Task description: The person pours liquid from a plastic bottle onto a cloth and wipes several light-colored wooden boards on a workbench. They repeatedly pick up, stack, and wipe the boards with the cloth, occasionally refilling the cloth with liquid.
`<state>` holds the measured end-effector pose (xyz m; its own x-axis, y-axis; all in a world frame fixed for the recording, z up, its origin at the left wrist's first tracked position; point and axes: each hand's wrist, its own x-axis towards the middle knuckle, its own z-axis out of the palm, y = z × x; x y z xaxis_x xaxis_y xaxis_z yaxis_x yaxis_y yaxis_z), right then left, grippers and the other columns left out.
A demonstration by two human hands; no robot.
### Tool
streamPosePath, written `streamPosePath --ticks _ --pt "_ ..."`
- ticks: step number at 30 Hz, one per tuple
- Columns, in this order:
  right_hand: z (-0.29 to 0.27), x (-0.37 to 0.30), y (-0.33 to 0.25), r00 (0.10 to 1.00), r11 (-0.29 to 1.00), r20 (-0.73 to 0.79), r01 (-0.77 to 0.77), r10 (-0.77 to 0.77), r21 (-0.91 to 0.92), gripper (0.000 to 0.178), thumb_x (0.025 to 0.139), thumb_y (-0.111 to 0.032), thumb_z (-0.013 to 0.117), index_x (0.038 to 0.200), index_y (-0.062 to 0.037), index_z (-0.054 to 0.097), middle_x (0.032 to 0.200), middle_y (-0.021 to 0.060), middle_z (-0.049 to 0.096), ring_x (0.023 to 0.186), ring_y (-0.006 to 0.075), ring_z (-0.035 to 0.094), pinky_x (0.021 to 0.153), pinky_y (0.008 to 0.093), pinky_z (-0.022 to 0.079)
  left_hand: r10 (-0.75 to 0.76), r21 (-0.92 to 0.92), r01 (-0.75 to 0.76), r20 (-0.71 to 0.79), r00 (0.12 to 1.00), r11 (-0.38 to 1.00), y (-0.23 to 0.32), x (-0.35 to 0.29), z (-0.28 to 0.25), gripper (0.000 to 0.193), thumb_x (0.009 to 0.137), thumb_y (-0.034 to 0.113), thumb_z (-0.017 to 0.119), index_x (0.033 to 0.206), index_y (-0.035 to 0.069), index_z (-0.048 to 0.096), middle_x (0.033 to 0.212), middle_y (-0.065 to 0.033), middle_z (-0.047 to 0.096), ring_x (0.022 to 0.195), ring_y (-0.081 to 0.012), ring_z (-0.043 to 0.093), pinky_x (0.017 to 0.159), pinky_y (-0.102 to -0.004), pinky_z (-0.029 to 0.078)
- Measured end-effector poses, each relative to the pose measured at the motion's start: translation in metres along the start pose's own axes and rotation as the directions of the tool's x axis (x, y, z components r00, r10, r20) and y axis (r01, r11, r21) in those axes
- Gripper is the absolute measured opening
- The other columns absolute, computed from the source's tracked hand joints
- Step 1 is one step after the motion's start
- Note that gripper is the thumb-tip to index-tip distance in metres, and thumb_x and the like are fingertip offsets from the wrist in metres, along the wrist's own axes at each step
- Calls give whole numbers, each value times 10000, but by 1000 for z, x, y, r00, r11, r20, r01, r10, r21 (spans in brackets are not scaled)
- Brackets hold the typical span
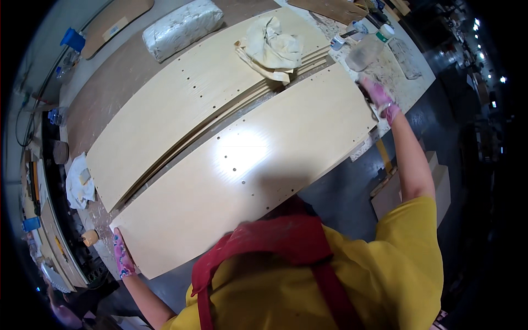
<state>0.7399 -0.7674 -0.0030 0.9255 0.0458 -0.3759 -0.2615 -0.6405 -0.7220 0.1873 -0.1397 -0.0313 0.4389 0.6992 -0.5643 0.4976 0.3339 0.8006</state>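
A long pale wooden panel (308, 132) with small drilled holes lies slantwise in front of me, and light glares off its middle. My left hand (122, 254), in a pink patterned glove, grips the panel's left end, its fingers along the edge. At the far right end, my right hand (379, 98), in a pink glove, is closed at the panel's edge. Its fingertips are partly hidden, and something dark shows beneath them. Beyond this panel is a stack of similar curved panels (159, 121), with a crumpled cream cloth (273, 48) on top.
A silvery wrapped bundle (182, 28) lies behind the stack. A clear bottle (364, 55) and a small white-and-blue bottle (337, 42) are at the right. A white cloth (81, 181) and an orange container (89, 237) sit by the left edge. Boards (388, 201) stand below, right.
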Motion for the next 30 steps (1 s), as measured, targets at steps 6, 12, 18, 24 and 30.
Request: streamPosePath --ticks 6,12,18,24,30 --pt "5 2 52 949 986 310 -5 -48 167 628 912 -582 459 1219 -53 603 1103 72 656 958 167 601 893 308 442 154 131 -153 1 988 980 6 2 13 657 975 509 434 1396 7 388 1321 -78 487 1150 -177 486 960 -295 406" --pt "9 -16 35 965 992 235 -123 115 21 640 896 -595 503 1167 -27 620 1087 76 656 887 149 641 805 306 511 19 127 -32 102 995 991 15 10 6 722 960 572 396 1405 3 375 1350 -99 473 1178 -209 483 980 -315 394" --pt "24 -54 21 962 973 271 -42 -22 228 625 908 -550 504 1210 -9 587 1073 82 650 931 154 620 840 309 490 -40 -10 43 199 979 999 17 14 -4 684 955 574 405 1379 37 428 1296 -96 525 1119 -229 529 913 -337 447" --pt "24 -74 36 981 989 196 -33 4 145 660 907 -551 505 1277 -5 538 1098 86 640 985 157 609 880 305 472 -52 70 46 77 996 996 30 6 5 645 910 592 494 1281 65 527 1134 -54 602 988 -194 577 826 -317 474" --pt "7 -128 111 962 950 243 -189 128 247 645 926 -503 508 1395 -67 429 1310 112 537 1166 200 543 1008 353 417 -150 186 146 8 989 972 43 13 0 679 892 610 513 1283 56 523 1137 -57 599 973 -185 584 804 -312 485"
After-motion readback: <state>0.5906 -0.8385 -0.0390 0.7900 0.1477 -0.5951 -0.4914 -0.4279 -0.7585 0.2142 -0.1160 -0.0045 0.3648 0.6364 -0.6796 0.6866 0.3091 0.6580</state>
